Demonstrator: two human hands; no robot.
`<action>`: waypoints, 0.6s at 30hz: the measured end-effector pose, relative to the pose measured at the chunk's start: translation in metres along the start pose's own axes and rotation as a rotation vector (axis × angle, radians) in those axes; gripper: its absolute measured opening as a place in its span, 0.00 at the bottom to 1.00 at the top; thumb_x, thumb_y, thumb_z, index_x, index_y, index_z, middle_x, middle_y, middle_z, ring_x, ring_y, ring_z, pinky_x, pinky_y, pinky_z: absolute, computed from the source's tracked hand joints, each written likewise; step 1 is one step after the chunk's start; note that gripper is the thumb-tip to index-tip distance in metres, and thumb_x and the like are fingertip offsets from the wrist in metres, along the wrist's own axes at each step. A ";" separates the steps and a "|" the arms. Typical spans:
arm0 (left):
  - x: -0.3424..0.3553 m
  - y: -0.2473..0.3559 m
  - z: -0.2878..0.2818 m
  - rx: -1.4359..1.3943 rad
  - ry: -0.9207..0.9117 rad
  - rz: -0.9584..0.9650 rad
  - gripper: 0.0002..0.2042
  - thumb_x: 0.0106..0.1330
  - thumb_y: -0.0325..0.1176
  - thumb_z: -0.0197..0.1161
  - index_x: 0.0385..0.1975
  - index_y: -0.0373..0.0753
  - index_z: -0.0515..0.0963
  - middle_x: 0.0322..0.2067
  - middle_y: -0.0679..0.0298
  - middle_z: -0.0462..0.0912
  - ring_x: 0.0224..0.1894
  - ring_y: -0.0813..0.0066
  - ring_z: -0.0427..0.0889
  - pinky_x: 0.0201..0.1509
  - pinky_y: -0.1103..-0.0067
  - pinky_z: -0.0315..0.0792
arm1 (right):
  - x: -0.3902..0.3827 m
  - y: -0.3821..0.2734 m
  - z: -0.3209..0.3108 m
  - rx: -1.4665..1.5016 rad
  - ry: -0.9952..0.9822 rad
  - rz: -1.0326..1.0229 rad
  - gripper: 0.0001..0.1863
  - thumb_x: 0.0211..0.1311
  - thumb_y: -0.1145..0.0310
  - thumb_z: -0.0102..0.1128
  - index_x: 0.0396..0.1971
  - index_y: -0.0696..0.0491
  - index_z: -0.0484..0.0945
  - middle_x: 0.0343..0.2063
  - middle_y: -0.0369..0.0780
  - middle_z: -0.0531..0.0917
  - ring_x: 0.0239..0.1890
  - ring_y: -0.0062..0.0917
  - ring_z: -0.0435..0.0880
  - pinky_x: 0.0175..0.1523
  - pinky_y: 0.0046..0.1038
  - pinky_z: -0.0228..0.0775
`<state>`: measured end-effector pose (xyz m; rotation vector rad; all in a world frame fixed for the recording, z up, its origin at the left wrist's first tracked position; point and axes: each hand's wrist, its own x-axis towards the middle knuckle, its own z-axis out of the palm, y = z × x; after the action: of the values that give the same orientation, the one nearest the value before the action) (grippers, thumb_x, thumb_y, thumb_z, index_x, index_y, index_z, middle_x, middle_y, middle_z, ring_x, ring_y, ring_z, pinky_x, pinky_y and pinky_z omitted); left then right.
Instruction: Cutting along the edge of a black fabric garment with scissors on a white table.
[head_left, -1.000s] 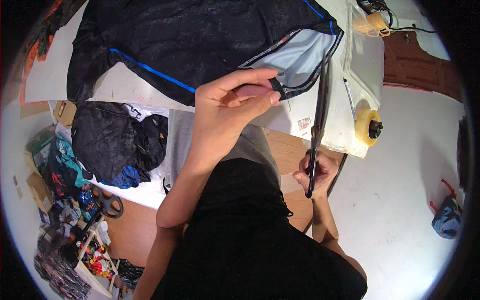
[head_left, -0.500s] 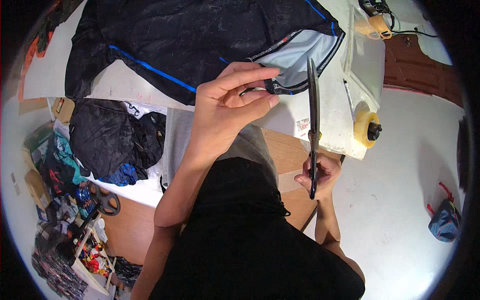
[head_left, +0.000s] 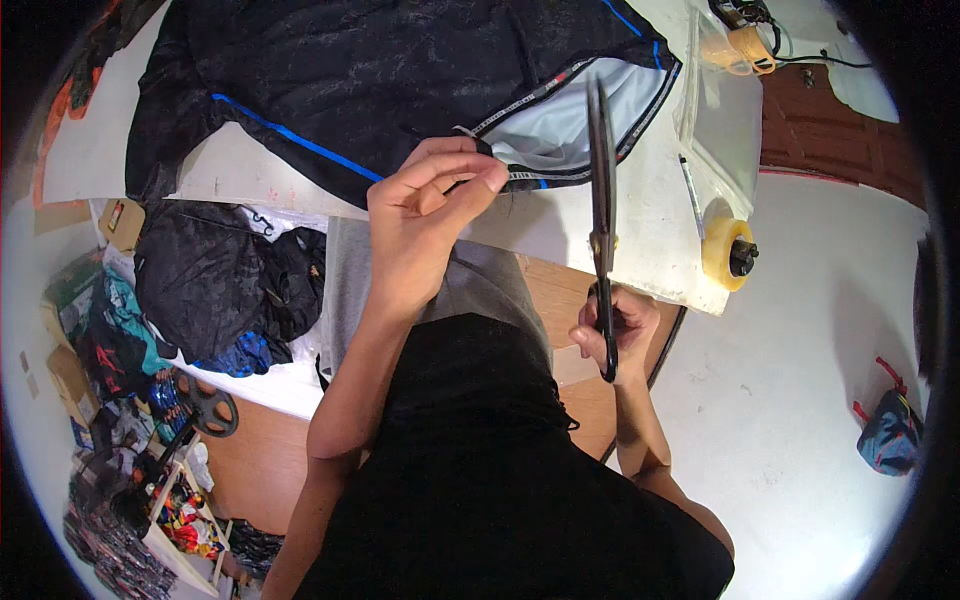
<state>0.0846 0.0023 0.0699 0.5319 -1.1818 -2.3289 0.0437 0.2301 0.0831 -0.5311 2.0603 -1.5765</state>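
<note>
A black patterned garment (head_left: 380,80) with blue stripes lies on the white tabletop (head_left: 260,170), folded open at the right to show pale lining (head_left: 545,130) bordered by printed trim. My left hand (head_left: 425,210) pinches the near edge of that trim between thumb and fingers. My right hand (head_left: 625,330), below the table's front edge, grips the handles of long dark scissors (head_left: 601,200). Their blades point away from me, upright in the view over the lining, and look closed or nearly so; whether they touch the fabric I cannot tell.
A tape roll (head_left: 722,250) and a pen (head_left: 690,190) lie at the table's right, near clear plastic sheeting (head_left: 725,140). Below left are dark folded garments (head_left: 200,280), cardboard boxes and a wooden crate (head_left: 175,515). A blue bag (head_left: 890,430) sits at the far right.
My left hand has shifted leftward along the trim. The scissors, still in my right hand, have moved left from beside the lining to over it, their tips now higher in view.
</note>
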 end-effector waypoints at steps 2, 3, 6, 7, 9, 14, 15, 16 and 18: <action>-0.001 -0.001 -0.002 0.008 0.017 -0.017 0.08 0.53 0.17 0.63 0.34 0.31 0.80 0.39 0.64 0.74 0.39 0.78 0.78 0.45 0.84 0.72 | 0.007 -0.009 0.010 0.046 0.052 0.022 0.17 0.40 0.69 0.75 0.16 0.54 0.70 0.15 0.34 0.77 0.15 0.12 0.72 0.19 0.14 0.62; -0.001 -0.002 -0.003 0.043 -0.022 0.009 0.08 0.54 0.17 0.63 0.34 0.31 0.80 0.39 0.64 0.75 0.40 0.79 0.77 0.45 0.84 0.72 | 0.012 -0.016 0.016 0.092 0.104 0.043 0.16 0.42 0.72 0.74 0.18 0.54 0.70 0.17 0.36 0.79 0.16 0.11 0.73 0.20 0.14 0.63; -0.005 0.000 -0.004 0.107 -0.068 0.037 0.09 0.55 0.17 0.61 0.35 0.31 0.79 0.40 0.63 0.75 0.42 0.79 0.76 0.46 0.84 0.72 | 0.036 -0.034 0.035 0.020 0.213 -0.063 0.15 0.43 0.77 0.71 0.22 0.54 0.69 0.25 0.42 0.83 0.19 0.09 0.73 0.23 0.12 0.64; -0.005 0.001 -0.004 0.125 -0.077 0.041 0.10 0.55 0.16 0.61 0.37 0.31 0.79 0.40 0.63 0.74 0.43 0.79 0.76 0.46 0.84 0.71 | 0.043 -0.040 0.039 0.020 0.218 -0.066 0.15 0.43 0.77 0.71 0.22 0.54 0.69 0.25 0.42 0.83 0.19 0.09 0.73 0.23 0.12 0.64; -0.007 0.004 0.000 0.147 -0.086 0.035 0.11 0.55 0.16 0.61 0.38 0.31 0.78 0.41 0.63 0.74 0.43 0.79 0.76 0.46 0.84 0.71 | 0.055 -0.047 0.047 0.145 0.242 -0.143 0.15 0.43 0.78 0.71 0.22 0.54 0.68 0.32 0.46 0.83 0.21 0.07 0.73 0.24 0.10 0.63; -0.017 0.013 0.014 0.160 -0.141 0.029 0.12 0.55 0.14 0.59 0.40 0.31 0.77 0.41 0.63 0.73 0.44 0.78 0.76 0.47 0.85 0.71 | 0.059 -0.048 0.057 0.088 0.259 -0.192 0.15 0.44 0.79 0.70 0.22 0.55 0.68 0.33 0.46 0.83 0.20 0.08 0.73 0.23 0.10 0.62; -0.018 0.013 0.015 0.172 -0.146 0.035 0.12 0.56 0.14 0.58 0.40 0.30 0.77 0.41 0.62 0.73 0.43 0.78 0.77 0.47 0.85 0.72 | 0.059 -0.048 0.058 0.043 0.264 -0.187 0.14 0.45 0.79 0.69 0.22 0.55 0.68 0.32 0.46 0.83 0.19 0.08 0.73 0.22 0.10 0.62; -0.019 0.014 0.014 0.169 -0.144 0.036 0.12 0.56 0.14 0.58 0.40 0.30 0.77 0.41 0.62 0.73 0.43 0.78 0.77 0.47 0.85 0.72 | 0.059 -0.049 0.058 0.041 0.262 -0.188 0.14 0.45 0.79 0.69 0.22 0.55 0.68 0.32 0.46 0.83 0.19 0.08 0.73 0.22 0.10 0.62; -0.020 0.018 0.014 0.254 -0.155 0.034 0.12 0.56 0.14 0.58 0.40 0.30 0.77 0.41 0.62 0.73 0.41 0.78 0.78 0.45 0.85 0.73 | 0.057 -0.051 0.057 0.107 0.251 -0.082 0.13 0.46 0.80 0.68 0.23 0.56 0.69 0.31 0.45 0.83 0.18 0.09 0.73 0.19 0.10 0.62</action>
<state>0.0977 0.0128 0.0950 0.4181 -1.5605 -2.2373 0.0318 0.1396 0.1118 -0.4005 2.1408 -1.8733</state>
